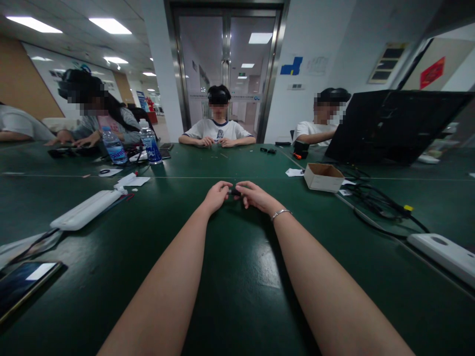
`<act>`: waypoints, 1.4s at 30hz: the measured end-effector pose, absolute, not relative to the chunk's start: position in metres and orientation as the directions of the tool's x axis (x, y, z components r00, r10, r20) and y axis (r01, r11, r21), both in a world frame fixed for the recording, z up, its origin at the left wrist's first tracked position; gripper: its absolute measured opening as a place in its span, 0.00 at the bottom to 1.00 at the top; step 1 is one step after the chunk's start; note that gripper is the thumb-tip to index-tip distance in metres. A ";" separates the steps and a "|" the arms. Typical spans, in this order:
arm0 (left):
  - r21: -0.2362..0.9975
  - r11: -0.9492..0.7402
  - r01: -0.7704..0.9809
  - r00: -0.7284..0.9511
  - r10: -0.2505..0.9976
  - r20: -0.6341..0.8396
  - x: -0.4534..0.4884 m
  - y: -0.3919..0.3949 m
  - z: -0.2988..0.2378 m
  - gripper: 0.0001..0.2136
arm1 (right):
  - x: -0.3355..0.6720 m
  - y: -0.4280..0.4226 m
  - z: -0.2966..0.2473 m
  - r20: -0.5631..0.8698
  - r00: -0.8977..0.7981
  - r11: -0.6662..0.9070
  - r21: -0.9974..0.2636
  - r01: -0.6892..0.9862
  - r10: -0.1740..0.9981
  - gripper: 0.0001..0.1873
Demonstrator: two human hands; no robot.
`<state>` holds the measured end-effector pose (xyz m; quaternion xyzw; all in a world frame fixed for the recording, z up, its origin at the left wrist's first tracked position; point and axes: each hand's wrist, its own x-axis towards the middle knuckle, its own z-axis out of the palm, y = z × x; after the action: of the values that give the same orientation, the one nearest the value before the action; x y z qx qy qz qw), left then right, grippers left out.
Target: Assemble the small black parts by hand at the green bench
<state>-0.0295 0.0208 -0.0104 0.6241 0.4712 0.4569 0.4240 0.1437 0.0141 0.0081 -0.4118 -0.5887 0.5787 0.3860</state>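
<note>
Straight ahead of me, just over the green tabletop (233, 257), both hands meet at a small black stick-like object (235, 192) with a paler left end; its exact kind is too small to make out. My left hand (217, 197) pinches the left end between thumb and fingers. On the right end, the fingers of my right hand (257, 196) are closed, partly covering it. A silver bracelet (281, 213) circles my right wrist.
Left lie a phone (27, 284), a white power strip (89, 210) and two water bottles (150, 143). Right are an open cardboard box (323, 178), coiled black cables (386, 202), another white power strip (445, 254) and a monitor (397, 126). Several people in headsets sit around the table.
</note>
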 end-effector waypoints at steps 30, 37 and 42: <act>0.954 -0.200 0.223 0.118 0.977 0.178 -0.029 0.019 -0.009 0.12 | 0.137 0.013 0.009 0.006 -0.251 0.047 -0.986 0.160 0.968 0.10; 0.955 -0.186 0.230 0.113 0.980 0.164 -0.028 0.018 -0.008 0.12 | 0.141 0.013 0.009 -0.026 -0.266 -0.010 -0.998 0.060 0.964 0.12; 0.954 -0.190 0.232 0.102 0.980 0.170 -0.029 0.020 -0.010 0.12 | 0.141 0.012 0.010 -0.006 -0.287 0.012 -0.998 0.063 0.958 0.13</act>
<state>-0.0293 0.0199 -0.0097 0.6203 0.4886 0.4586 0.4077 0.1412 0.0120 0.0101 -0.4372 -0.5837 0.5503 0.4067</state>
